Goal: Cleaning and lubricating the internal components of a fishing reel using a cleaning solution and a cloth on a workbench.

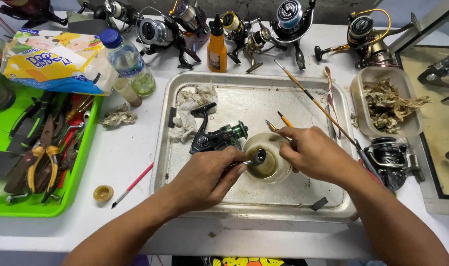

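Head view of a reel-servicing bench. The left hand [205, 180] is closed, pinching a small dark metal reel part with a knob-like end [256, 158] over a round translucent plastic cup of murky yellow-brown liquid [268, 158], which stands near the middle of a dented rectangular metal tray [244, 209], towards its front edge. The right hand [310, 153] is curled at the cup's right rim; what it pinches cannot be told. The part is judged light, rigid and probably slippery when wet, best held by its thin stem; the cup looks light, thin-walled and easily tipped, best steadied at the rim. A black and green spinning reel body [215, 136] lies just left of the cup; a green plastic tool tray [35, 152] sits at the table's left edge
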